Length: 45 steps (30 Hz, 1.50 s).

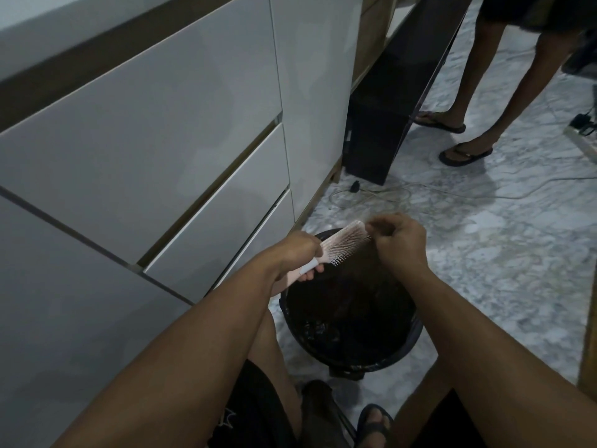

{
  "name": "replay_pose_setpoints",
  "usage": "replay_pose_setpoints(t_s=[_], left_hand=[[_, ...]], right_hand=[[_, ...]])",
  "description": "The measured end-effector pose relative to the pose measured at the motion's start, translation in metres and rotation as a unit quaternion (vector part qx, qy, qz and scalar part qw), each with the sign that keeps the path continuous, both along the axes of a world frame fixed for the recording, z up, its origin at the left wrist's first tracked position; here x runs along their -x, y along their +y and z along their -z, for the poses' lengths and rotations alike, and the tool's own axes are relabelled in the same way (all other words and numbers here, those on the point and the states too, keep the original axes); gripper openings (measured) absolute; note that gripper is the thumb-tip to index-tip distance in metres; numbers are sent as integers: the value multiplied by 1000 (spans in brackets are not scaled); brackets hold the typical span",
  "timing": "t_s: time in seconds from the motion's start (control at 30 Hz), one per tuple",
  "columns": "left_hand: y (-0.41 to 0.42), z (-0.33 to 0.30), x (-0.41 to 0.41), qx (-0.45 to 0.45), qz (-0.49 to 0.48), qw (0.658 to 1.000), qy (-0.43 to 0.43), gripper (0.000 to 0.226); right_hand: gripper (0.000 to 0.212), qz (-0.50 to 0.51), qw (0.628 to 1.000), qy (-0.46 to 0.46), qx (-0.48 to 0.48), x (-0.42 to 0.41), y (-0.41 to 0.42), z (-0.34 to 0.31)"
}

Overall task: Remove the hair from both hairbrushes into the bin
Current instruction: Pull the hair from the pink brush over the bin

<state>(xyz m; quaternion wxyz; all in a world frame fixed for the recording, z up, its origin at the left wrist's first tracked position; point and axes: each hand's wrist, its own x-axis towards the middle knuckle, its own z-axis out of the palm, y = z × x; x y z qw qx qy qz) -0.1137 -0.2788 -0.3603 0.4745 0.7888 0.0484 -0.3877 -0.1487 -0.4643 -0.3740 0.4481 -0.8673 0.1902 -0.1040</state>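
A pink hairbrush (344, 244) with pale bristles is held over the black bin (350, 318), which has a dark liner. My left hand (298, 252) grips the brush by its handle. My right hand (399, 237) is at the tip of the brush head, fingers pinched together at the bristles. Any hair between the fingers is too fine to make out. I see only one brush.
White cabinet drawers (145, 150) run along the left. Another person's legs in flip-flops (465, 153) stand at the back right on the marble floor. A dark panel (381, 124) leans beyond the bin, with cables (371, 194) on the floor. My own sandalled foot (374, 421) is below the bin.
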Motion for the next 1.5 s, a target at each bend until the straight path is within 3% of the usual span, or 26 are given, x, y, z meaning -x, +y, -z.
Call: replay_pose_setpoints(t_s=[0.27, 0.37, 0.5, 0.67, 0.8, 0.9, 0.97, 1.1, 1.2, 1.37, 1.5], left_hand=[[5, 1, 0, -40, -21, 999, -11, 27], [4, 0, -1, -30, -13, 999, -7, 28], [1, -1, 1, 5, -23, 1000, -1, 23], [5, -4, 3, 61, -56, 996, 14, 19], [0, -4, 3, 65, -44, 997, 11, 15], [-1, -4, 3, 57, -26, 998, 25, 16], [-2, -4, 4, 51, -18, 998, 34, 17], [0, -1, 2, 32, -24, 999, 29, 18], [2, 1, 2, 27, -24, 999, 23, 18], [-2, 2, 3, 16, -20, 1000, 14, 20], [-2, 2, 6, 9, -6, 1000, 7, 24]], right_hand=[[12, 90, 994, -23, -61, 0, -5, -5], [13, 7, 998, -9, -68, 2, 0, -4], [43, -152, 987, 16, -43, 8, 14, 5], [40, -126, 991, -4, -48, 6, 13, 2], [18, -91, 993, -39, 71, 7, 17, -2], [20, -86, 989, -41, 111, 5, 13, -1], [18, -64, 996, -18, 65, 3, 11, 1], [9, 4, 992, -16, -128, 0, 9, -1], [6, -59, 994, -19, -91, 1, 9, 0], [30, -219, 976, -6, -2, 9, 19, 4], [22, -205, 972, -47, 102, 6, 16, 4]])
